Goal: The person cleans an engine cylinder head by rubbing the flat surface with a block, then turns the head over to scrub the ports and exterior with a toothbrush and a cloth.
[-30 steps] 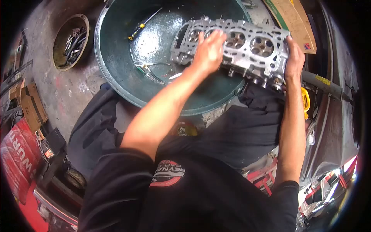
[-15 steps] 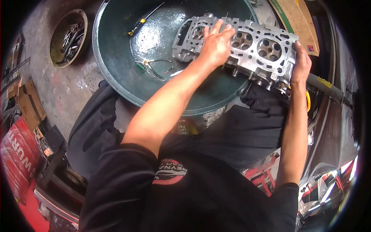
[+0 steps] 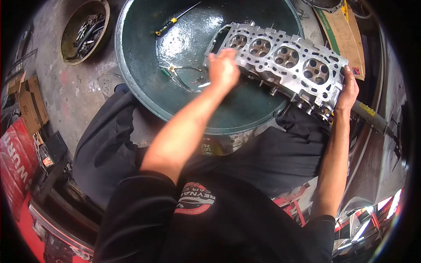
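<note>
A grey metal cylinder head (image 3: 278, 59) lies slanted over the right part of a dark green round tub, its face with several round valve chambers turned up. My right hand (image 3: 348, 91) holds its right end, most fingers hidden behind the edge. At the lower left corner of the metal part is my left hand (image 3: 224, 70), its fingers bent and smeared by motion; whether they grip is unclear. The green tub (image 3: 175, 103) also holds a yellow and black screwdriver (image 3: 169, 24) and green-handled pliers (image 3: 175, 79).
A round basin (image 3: 72, 55) with metal parts stands on the floor at upper left. Flattened cardboard (image 3: 351, 41) lies at upper right, near a dark bar (image 3: 372, 116). Cardboard boxes (image 3: 33, 105) and a red bag (image 3: 17, 166) are at far left.
My left hand has moved off the upper face down and left to the corner, uncovering the chambers. The cylinder head, tub and right hand appear shifted slightly right and down in view.
</note>
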The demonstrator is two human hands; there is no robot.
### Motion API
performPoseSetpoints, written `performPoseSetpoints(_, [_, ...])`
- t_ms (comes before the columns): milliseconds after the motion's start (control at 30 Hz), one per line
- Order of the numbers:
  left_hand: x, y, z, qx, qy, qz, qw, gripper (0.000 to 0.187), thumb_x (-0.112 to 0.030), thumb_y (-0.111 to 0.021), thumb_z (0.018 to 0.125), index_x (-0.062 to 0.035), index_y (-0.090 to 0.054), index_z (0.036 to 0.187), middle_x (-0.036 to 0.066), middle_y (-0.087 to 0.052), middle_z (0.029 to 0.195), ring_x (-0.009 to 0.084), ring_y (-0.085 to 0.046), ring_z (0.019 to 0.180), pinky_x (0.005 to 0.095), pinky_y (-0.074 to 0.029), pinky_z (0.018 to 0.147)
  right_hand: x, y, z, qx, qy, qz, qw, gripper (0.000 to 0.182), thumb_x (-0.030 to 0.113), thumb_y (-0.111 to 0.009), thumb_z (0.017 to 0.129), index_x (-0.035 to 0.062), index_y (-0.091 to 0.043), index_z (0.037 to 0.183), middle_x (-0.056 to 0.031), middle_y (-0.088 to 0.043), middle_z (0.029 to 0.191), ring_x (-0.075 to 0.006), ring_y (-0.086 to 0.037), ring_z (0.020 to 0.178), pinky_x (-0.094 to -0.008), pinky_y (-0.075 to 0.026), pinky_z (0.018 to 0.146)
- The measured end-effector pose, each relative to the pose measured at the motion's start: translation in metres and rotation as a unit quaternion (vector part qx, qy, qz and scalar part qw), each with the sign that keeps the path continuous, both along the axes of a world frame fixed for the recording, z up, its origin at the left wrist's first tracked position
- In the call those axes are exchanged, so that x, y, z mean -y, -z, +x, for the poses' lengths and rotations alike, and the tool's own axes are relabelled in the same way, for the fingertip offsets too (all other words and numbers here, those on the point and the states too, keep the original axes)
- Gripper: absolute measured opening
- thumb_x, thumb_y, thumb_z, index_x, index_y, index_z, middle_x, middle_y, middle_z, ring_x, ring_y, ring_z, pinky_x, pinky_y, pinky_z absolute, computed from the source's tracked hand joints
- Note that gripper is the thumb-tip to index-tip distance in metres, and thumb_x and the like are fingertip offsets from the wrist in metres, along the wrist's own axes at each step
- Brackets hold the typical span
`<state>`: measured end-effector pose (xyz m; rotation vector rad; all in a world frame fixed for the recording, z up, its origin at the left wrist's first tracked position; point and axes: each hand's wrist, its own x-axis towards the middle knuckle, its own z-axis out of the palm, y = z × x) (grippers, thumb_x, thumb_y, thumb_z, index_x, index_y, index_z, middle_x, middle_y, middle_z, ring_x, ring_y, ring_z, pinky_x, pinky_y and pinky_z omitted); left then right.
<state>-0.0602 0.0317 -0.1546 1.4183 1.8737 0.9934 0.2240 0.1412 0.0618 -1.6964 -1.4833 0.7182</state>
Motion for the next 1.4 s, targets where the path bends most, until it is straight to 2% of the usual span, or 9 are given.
performPoseSetpoints(167, [0.020, -0.079, 0.050, 0.037, 0.016, 0.213, 0.976, 0.027, -0.012, -0.050, 0.089, -0.0036, -0.064, 0.110, 0.020, -0.068, 0.111, 0.0379, -0.063, 0.105, 0.0544, -0.037, 0.102, 0.004, -0.005, -0.009, -0.053, 0.029, -0.029, 0.998, 0.046, 0.031, -0.061, 0.098, -0.0095, -0.066, 0.119, -0.0117, -0.069, 0.108, -0.0157, -0.063, 0.097, -0.0288, -0.048, 0.088])
performPoseSetpoints(367, [0.005, 0.007, -0.013, -0.053, 0.025, -0.043, 0.997, 0.030, -0.009, -0.041, 0.095, -0.0045, -0.068, 0.108, 0.019, -0.068, 0.113, 0.0374, -0.063, 0.108, 0.0561, -0.037, 0.104, 0.001, -0.004, 0.002, -0.005, 0.014, -0.036, 0.999, 0.046, 0.030, -0.052, 0.102, -0.0083, -0.062, 0.126, -0.0143, -0.067, 0.120, -0.0183, -0.063, 0.108, -0.0297, -0.048, 0.096])
performPoseSetpoints(467, [0.007, -0.065, 0.035, 0.091, 0.023, 0.184, 0.978, 0.025, -0.007, -0.048, 0.092, -0.0058, -0.068, 0.108, 0.016, -0.069, 0.112, 0.0360, -0.063, 0.109, 0.0581, -0.037, 0.103, -0.001, -0.003, 0.006, -0.122, 0.007, -0.080, 0.989, 0.052, 0.031, -0.052, 0.102, -0.0089, -0.053, 0.136, -0.0138, -0.065, 0.125, -0.0206, -0.063, 0.114, -0.0313, -0.047, 0.101])
performPoseSetpoints(600, [-0.008, -0.023, -0.012, 0.000, 0.034, 0.096, 0.995, 0.024, -0.008, -0.058, 0.084, -0.0100, -0.069, 0.105, 0.015, -0.071, 0.103, 0.0349, -0.067, 0.096, 0.0525, -0.043, 0.096, 0.010, -0.024, -0.023, 0.095, -0.049, 0.010, 0.994, 0.064, 0.032, -0.059, 0.099, -0.0042, -0.040, 0.148, -0.0184, -0.040, 0.152, -0.0256, -0.040, 0.139, -0.0369, -0.030, 0.115])
performPoseSetpoints(633, [-0.020, -0.020, -0.048, 0.098, 0.017, -0.099, 0.990, 0.027, -0.009, -0.059, 0.082, -0.0089, -0.069, 0.107, 0.017, -0.073, 0.097, 0.0356, -0.069, 0.092, 0.0464, -0.048, 0.091, 0.031, -0.040, -0.054, 0.235, -0.024, 0.016, 0.972, 0.066, 0.038, -0.060, 0.098, 0.0006, -0.041, 0.149, -0.0169, -0.041, 0.153, -0.0276, -0.036, 0.143, -0.0370, -0.028, 0.117])
performPoseSetpoints(900, [-0.056, -0.007, -0.160, 0.137, -0.300, 0.102, 0.939, 0.026, -0.005, -0.052, 0.090, 0.0025, -0.070, 0.107, 0.022, -0.072, 0.096, 0.0336, -0.069, 0.092, 0.0383, -0.051, 0.086, 0.063, -0.027, -0.146, 0.875, -0.140, -0.085, 0.455, 0.087, 0.070, -0.042, 0.093, 0.0087, -0.035, 0.155, -0.0129, -0.029, 0.162, -0.0341, -0.013, 0.153, -0.0592, -0.006, 0.121])
performPoseSetpoints(1100, [-0.057, 0.043, -0.158, 0.270, -0.249, 0.124, 0.922, 0.027, 0.000, -0.053, 0.093, 0.0014, -0.071, 0.113, 0.003, -0.069, 0.090, 0.0103, -0.062, 0.079, 0.0247, -0.048, 0.071, 0.055, 0.023, -0.164, 0.741, -0.198, -0.070, 0.638, 0.100, 0.076, -0.048, 0.087, 0.0023, -0.032, 0.154, -0.0204, -0.026, 0.161, -0.0345, -0.017, 0.152, -0.0572, -0.008, 0.121])
performPoseSetpoints(1200, [-0.057, 0.037, -0.157, 0.522, -0.253, 0.137, 0.803, 0.028, 0.001, -0.051, 0.094, 0.0034, -0.069, 0.116, 0.008, -0.070, 0.100, 0.0132, -0.064, 0.087, 0.0258, -0.051, 0.079, 0.049, 0.066, -0.180, 0.719, -0.229, -0.045, 0.655, 0.104, 0.075, -0.049, 0.087, -0.0041, -0.031, 0.152, -0.0250, -0.023, 0.161, -0.0386, -0.015, 0.152, -0.0567, -0.007, 0.121])
performPoseSetpoints(1400, [-0.056, -0.020, -0.149, 0.409, -0.272, 0.021, 0.870, 0.034, 0.000, -0.048, 0.090, 0.0060, -0.068, 0.117, 0.010, -0.070, 0.103, 0.0161, -0.065, 0.093, 0.0279, -0.048, 0.088, 0.035, 0.148, -0.246, 0.732, -0.278, -0.140, 0.606, 0.096, 0.069, -0.037, 0.094, -0.0054, -0.024, 0.154, -0.0234, -0.018, 0.163, -0.0387, -0.009, 0.153, -0.0566, -0.003, 0.122])
